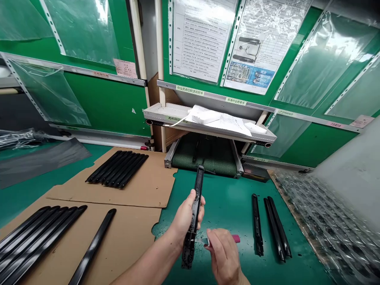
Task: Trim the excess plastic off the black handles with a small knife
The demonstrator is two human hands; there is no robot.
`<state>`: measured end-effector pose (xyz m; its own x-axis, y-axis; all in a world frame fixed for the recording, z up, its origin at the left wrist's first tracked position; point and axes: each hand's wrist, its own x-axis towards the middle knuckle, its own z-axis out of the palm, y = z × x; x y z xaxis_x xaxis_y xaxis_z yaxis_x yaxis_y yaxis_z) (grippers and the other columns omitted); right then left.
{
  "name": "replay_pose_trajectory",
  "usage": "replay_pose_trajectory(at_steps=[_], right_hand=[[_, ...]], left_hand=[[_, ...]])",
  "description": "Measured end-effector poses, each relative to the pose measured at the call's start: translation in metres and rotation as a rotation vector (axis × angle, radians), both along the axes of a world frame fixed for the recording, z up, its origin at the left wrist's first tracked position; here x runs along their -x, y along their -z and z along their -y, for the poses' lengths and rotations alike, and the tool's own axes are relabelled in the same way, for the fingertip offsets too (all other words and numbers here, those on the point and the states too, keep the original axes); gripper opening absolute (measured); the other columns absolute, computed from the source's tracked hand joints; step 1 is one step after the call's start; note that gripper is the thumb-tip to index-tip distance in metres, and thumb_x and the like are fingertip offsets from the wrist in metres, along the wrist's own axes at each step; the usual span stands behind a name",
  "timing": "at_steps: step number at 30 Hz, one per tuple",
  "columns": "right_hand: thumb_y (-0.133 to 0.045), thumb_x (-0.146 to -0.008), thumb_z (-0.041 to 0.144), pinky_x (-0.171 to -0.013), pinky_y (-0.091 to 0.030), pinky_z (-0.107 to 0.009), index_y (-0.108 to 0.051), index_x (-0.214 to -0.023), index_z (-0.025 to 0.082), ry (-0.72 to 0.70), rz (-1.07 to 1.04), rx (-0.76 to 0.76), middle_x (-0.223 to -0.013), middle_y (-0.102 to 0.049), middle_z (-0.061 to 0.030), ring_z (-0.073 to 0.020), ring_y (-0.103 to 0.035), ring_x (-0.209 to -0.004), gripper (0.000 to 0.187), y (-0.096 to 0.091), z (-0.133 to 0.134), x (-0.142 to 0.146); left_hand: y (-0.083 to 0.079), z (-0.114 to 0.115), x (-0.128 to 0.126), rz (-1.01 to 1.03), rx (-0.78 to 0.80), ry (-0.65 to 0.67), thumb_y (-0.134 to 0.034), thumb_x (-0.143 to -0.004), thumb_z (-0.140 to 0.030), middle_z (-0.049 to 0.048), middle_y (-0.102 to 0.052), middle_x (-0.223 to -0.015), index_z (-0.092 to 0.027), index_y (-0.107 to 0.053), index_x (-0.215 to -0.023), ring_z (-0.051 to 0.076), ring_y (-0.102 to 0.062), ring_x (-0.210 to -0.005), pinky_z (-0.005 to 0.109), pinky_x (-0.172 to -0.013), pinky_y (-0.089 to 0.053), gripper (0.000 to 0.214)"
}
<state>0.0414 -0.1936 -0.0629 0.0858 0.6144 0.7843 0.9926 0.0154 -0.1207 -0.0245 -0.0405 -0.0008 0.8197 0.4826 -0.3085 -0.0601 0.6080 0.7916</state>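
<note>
My left hand is closed around a long black plastic strip, held lengthwise above the green table with its far end pointing away from me. My right hand is pinched on a small knife with a pink handle. Its blade tip touches the strip's lower part just right of my left hand. Both hands hover over the green mat near the front edge.
Three black strips lie on the green mat to the right. Rows of black strips rest on brown cardboard at left, with more strips nearer me. A small conveyor sits behind, bubble wrap at right.
</note>
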Motion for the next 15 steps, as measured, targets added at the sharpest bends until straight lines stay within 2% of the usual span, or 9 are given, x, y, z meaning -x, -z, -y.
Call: replay_pose_trajectory(at_steps=[4, 9, 12, 15], right_hand=[[-0.046, -0.096, 0.007, -0.074, -0.050, -0.042, -0.058, -0.119, 0.008, -0.052, 0.142, -0.042, -0.092, -0.071, -0.0137, -0.0241, -0.065, -0.084, 0.026, -0.010, 0.007, -0.012], [-0.056, -0.093, 0.011, -0.067, -0.047, -0.038, -0.063, -0.103, 0.016, -0.004, 0.181, -0.070, -0.084, -0.072, -0.0080, -0.0219, -0.064, -0.078, 0.012, -0.030, 0.007, -0.008], [-0.056, -0.094, 0.014, -0.059, -0.043, -0.035, -0.060, -0.094, 0.018, 0.157, 0.012, -0.025, -0.077, -0.067, -0.0075, -0.0217, -0.060, -0.068, 0.005, -0.026, 0.001, 0.000], [-0.039, -0.104, 0.026, -0.043, -0.032, -0.028, -0.056, -0.092, 0.019, 0.276, -0.275, 0.084, -0.064, -0.054, -0.0020, -0.0151, -0.049, -0.048, 0.022, -0.015, -0.003, 0.009]], left_hand=[[-0.001, 0.002, -0.005, -0.011, 0.032, 0.048, -0.038, -0.091, -0.062, -0.0050, -0.047, -0.042, -0.018, -0.055, -0.079, 0.008, -0.035, -0.030, 0.020, -0.035, -0.028, 0.049], [-0.002, 0.004, -0.012, -0.046, 0.073, 0.054, -0.029, -0.097, -0.054, -0.0047, -0.045, -0.042, -0.018, -0.055, -0.077, 0.008, -0.035, -0.030, 0.020, -0.035, -0.028, 0.048], [-0.008, 0.005, -0.012, -0.030, 0.064, -0.006, -0.032, -0.096, -0.056, -0.0047, -0.045, -0.043, -0.018, -0.055, -0.079, 0.008, -0.034, -0.032, 0.020, -0.036, -0.028, 0.048], [-0.014, 0.005, -0.006, 0.017, 0.013, -0.085, -0.038, -0.092, -0.063, -0.0045, -0.047, -0.049, -0.019, -0.056, -0.085, 0.007, -0.036, -0.038, 0.019, -0.041, -0.031, 0.048]])
